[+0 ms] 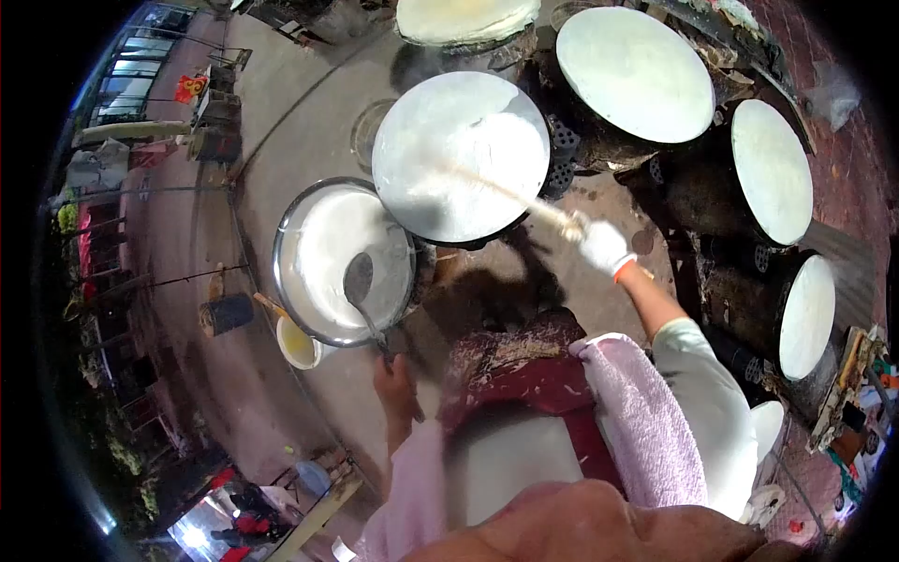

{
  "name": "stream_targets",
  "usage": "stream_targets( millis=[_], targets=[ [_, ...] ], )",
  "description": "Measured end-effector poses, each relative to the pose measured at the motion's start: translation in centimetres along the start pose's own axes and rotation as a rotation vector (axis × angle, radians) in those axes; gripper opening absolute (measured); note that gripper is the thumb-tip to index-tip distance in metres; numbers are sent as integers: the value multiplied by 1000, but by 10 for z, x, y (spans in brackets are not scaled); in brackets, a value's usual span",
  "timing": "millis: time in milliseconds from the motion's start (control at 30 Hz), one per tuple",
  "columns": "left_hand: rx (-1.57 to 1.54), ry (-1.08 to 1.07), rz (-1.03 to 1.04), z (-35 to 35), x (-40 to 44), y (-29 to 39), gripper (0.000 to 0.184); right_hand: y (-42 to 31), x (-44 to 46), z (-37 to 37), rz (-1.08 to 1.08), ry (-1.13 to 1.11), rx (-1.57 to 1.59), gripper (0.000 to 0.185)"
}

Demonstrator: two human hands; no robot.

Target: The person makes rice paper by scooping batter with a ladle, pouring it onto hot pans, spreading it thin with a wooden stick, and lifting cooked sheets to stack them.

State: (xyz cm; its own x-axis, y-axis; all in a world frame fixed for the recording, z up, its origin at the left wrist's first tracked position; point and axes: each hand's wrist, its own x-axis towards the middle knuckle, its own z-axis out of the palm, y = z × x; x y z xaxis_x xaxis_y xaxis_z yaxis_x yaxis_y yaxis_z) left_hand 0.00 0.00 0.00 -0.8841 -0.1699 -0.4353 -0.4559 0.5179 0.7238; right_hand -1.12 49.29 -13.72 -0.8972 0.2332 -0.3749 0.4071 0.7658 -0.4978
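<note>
My left hand (394,384) is closed round the handle of a dark ladle (358,278), whose bowl lies over a large steel basin (282,245) of white batter (323,244). My right hand (605,247), in a white glove with an orange cuff, grips a wooden batter spreader (524,202). Its far end is smeared by motion above a round griddle (421,122). A pale layer of batter covers the griddle, with a greyer patch at its upper right edge.
More round griddles with pale tops, such as one at the upper right (637,75) and one at the right (772,173), curve round me. A small yellow-white bucket (300,347) with a wooden handle stands beside the basin. Perforated coal briquettes (560,169) sit by the near griddle.
</note>
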Motion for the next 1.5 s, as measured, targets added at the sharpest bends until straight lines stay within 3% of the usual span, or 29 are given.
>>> stream_targets(
  millis=[67, 100, 167, 300, 367, 400, 433, 467, 533, 567, 600, 633, 700, 767, 800, 833, 867, 900, 967, 1100, 1167, 1267, 1300, 1367, 1433, 1500],
  targets=[
    [-7, 27, 45, 0, -8, -10, 17, -7, 5, -24, 5, 14, -55, 66],
    [36, 92, 127, -4, 28, 7, 17, -34, 76, -36, -65, 112, -72, 64],
    [114, 107, 146, 7, 24, 19, 17, -34, 141, -61, -94, 226, -138, 61],
    [-50, 130, -11, 9, 12, 0, 18, -88, 198, -98, -13, 322, -106, 55],
    [-65, 86, -58, 7, 8, -5, 18, -124, 185, -94, 20, 329, -56, 52],
    [-88, 74, -55, 10, 4, 1, 18, -147, 145, -102, -95, 318, 108, 55],
    [-113, 59, -50, 14, 0, 12, 17, -142, 133, -72, -339, 519, 37, 59],
    [-140, 48, -38, 18, -1, 20, 17, -137, 115, -59, -340, 287, 319, 65],
    [-18, 23, 52, 18, 15, 10, 15, -131, 51, -62, -166, 113, 464, 68],
    [39, 15, 99, 20, 21, 8, 14, -110, 32, -49, -95, 174, 573, 66],
    [-26, -14, 64, 25, 18, 23, 14, -73, 28, 0, -200, 517, 792, 61],
    [-89, -41, 26, 30, 14, 50, 14, -60, 8, 11, 34, 531, 983, 54],
    [-127, -109, 9, 46, 20, 75, 14, -32, -13, 50, 100, 367, 1298, 47],
    [-75, -183, 44, 56, 36, 83, 15, -47, -28, 28, 222, 65, 1166, 43],
    [221, -88, 446, 65, 59, 64, 14, -53, -30, 10, 266, 17, 1183, 42],
    [228, -113, 495, 76, 76, 67, 14, -59, -32, -9, 311, -31, 1199, 42],
    [233, -137, 544, 87, 93, 71, 14, -39, -17, 2, 163, 80, 1157, 42],
    [-50, -280, 233, 98, 102, 104, 15, -25, -3, 7, 19, 188, 1111, 42],
    [-115, -347, 265, 124, 114, 156, 27, -20, 8, -1, 141, 125, 1120, 43],
    [-220, -535, 426, 180, 200, 196, 25, -53, -22, -33, 134, -12, 988, 43],
    [-267, -670, 268, 202, 224, 220, 17, -54, -38, -15, 148, 103, 1043, 41],
    [-228, -795, 187, 219, 246, 221, 15, -39, -56, 47, 235, 347, 1211, 36],
    [-224, -791, 145, 219, 242, 216, 15, -54, -64, 63, 191, 371, 1032, 36],
    [-213, -759, 71, 206, 229, 204, 14, -106, -57, 90, 85, 307, 1105, 36],
    [-287, -778, -24, 191, 206, 192, 11, -159, -50, 91, 426, 95, 1446, 35],
    [-423, -765, -116, 180, 205, 173, 11, -169, -54, 69, 384, 164, 1376, 34]
  ],
)
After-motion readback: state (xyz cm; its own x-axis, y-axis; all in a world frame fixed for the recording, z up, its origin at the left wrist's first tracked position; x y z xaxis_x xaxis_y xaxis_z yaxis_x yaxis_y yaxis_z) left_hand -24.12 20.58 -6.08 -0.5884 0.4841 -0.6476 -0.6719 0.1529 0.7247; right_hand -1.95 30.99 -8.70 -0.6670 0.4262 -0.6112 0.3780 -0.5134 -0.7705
